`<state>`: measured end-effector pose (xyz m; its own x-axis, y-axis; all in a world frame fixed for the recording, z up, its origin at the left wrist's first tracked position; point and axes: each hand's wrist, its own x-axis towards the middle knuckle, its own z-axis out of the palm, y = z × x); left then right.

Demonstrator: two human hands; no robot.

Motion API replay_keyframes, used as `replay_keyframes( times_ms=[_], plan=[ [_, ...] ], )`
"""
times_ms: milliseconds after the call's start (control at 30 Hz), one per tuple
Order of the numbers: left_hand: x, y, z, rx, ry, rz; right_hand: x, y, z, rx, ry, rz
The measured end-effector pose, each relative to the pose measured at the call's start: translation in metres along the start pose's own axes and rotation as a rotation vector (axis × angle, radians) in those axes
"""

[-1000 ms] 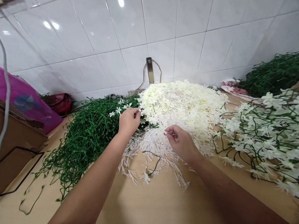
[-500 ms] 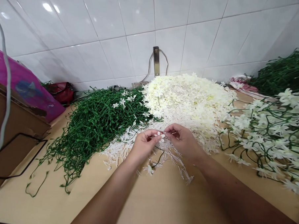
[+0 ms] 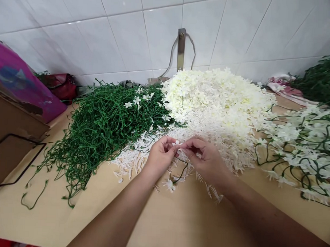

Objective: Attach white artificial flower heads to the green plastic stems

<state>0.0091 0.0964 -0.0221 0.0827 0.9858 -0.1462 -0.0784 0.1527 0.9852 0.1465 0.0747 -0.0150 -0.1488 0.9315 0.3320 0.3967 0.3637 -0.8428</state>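
Note:
My left hand [image 3: 160,155] is closed, its thumb and forefinger pinching a small white artificial flower [image 3: 176,143]. Against those fingertips, my right hand [image 3: 207,160] is also pinched, its fingers meeting the left ones at the flower. Whatever lies between the right fingertips is too small and covered to make out. Below the hands curves a dark green stem [image 3: 185,170] with another white flower [image 3: 169,185] at its lower end; whether it joins the held flower is hidden. Both hands are over thin white sticks [image 3: 142,149] spread on the table.
Behind my hands rises a heap of loose white petals [image 3: 215,93]. Green plastic stems [image 3: 107,124] are piled left, and finished-looking flower sprays [image 3: 314,144] lie right. A cardboard box [image 3: 11,131] stands far left on the brown tabletop [image 3: 160,225], against a tiled wall [image 3: 160,36].
The view has tilted down. My right fingertips have come together with the left ones, and the held flower has turned and is now partly covered by fingers.

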Motion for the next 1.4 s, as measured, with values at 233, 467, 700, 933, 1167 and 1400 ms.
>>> replay_keyframes(
  times_ms=[233,467,700,933,1167,1400],
  plan=[
    [-0.005,0.007,0.000,0.015,-0.034,-0.070,-0.001,-0.001,0.004,0.012,0.060,0.144],
    [-0.007,0.010,0.003,0.008,-0.047,-0.078,0.001,-0.001,0.004,-0.018,0.095,0.165],
    [-0.009,0.000,-0.001,0.214,-0.089,0.082,-0.002,0.007,0.008,-0.172,0.128,0.043],
    [-0.011,-0.007,-0.005,0.556,-0.057,0.260,-0.004,0.005,0.009,-0.319,0.137,-0.119],
    [-0.012,0.004,-0.007,0.422,-0.161,0.236,-0.001,0.007,0.007,-0.012,0.071,0.031],
    [-0.007,0.011,-0.007,0.113,-0.127,0.119,0.002,0.004,0.005,0.304,0.053,0.182]
  ],
)
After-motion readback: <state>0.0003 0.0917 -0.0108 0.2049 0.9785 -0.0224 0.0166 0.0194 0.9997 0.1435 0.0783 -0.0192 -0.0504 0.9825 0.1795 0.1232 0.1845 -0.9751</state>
